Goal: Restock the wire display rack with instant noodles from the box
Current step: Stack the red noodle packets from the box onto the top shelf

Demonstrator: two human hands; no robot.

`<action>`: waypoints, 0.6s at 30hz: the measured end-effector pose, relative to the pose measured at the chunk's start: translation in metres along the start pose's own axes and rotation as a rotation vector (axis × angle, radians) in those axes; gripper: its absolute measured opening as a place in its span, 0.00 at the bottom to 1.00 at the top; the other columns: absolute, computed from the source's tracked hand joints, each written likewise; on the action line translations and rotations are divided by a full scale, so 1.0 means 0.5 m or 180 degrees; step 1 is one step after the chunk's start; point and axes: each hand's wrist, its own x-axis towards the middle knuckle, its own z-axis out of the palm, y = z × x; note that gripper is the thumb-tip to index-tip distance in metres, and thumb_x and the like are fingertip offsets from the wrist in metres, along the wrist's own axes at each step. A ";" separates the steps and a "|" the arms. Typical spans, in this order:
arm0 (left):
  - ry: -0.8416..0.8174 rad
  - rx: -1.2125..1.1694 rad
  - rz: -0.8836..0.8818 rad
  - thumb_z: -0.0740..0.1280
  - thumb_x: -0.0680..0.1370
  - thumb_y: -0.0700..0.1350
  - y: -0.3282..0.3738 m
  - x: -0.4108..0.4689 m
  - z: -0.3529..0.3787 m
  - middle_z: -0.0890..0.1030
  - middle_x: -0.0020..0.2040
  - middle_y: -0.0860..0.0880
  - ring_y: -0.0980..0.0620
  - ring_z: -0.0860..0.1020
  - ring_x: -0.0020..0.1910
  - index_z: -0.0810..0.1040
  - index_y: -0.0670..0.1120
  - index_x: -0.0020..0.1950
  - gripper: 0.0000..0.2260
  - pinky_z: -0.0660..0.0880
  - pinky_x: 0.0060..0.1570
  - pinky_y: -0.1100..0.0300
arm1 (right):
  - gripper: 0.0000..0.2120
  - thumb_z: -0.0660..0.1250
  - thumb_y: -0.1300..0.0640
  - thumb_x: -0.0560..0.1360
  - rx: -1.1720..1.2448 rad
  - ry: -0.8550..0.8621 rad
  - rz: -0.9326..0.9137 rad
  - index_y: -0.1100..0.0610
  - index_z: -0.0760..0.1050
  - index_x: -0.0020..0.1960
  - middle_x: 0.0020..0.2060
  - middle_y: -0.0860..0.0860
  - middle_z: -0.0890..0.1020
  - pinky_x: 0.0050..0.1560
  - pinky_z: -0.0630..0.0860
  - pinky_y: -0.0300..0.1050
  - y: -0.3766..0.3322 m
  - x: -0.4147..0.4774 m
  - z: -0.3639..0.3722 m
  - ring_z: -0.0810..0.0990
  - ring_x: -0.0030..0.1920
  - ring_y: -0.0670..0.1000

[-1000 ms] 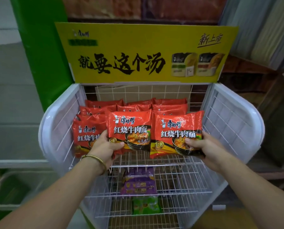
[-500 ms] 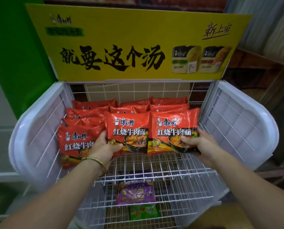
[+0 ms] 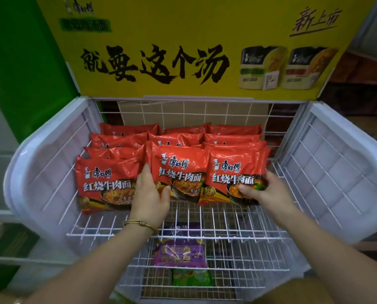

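Since a second ago, both held packets have gone back and down and now butt against the rows on the wire rack point(image 3: 205, 218) top shelf. Left hand point(image 3: 150, 194) grips the middle packet point(image 3: 178, 170) by its lower-left corner. Right hand point(image 3: 268, 191) pinches the right packet point(image 3: 233, 170) at its lower right. Placement looks nearly done.

Count: roughly eleven red packets in three columns (four, three, four). Below them are one purple packet point(image 3: 178, 253) and one green packet point(image 3: 192, 277).

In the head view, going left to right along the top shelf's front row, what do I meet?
Left side panel → left front noodle pack → left hand → middle front noodle pack → right front noodle pack → right hand → right side panel.
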 end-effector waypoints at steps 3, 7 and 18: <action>0.0084 0.0174 0.0010 0.69 0.78 0.43 0.007 -0.012 -0.001 0.61 0.76 0.46 0.47 0.62 0.75 0.50 0.44 0.80 0.37 0.58 0.69 0.60 | 0.30 0.80 0.48 0.67 -0.0435 0.0102 -0.0198 0.52 0.71 0.64 0.55 0.45 0.80 0.51 0.78 0.45 0.005 -0.001 0.002 0.80 0.54 0.49; 0.0126 0.0511 0.0068 0.70 0.77 0.44 0.010 -0.020 -0.004 0.57 0.76 0.43 0.42 0.68 0.70 0.45 0.44 0.80 0.41 0.68 0.68 0.50 | 0.29 0.78 0.45 0.68 -0.0804 0.0192 -0.0329 0.50 0.70 0.64 0.53 0.44 0.79 0.49 0.75 0.42 0.000 -0.009 -0.001 0.79 0.51 0.48; 0.0586 0.2191 0.0745 0.79 0.62 0.38 -0.001 -0.013 0.009 0.70 0.56 0.37 0.38 0.73 0.50 0.64 0.44 0.68 0.39 0.76 0.47 0.44 | 0.38 0.79 0.38 0.64 -0.1763 0.0603 -0.0353 0.53 0.66 0.64 0.60 0.51 0.75 0.53 0.80 0.53 -0.013 -0.020 -0.011 0.79 0.56 0.53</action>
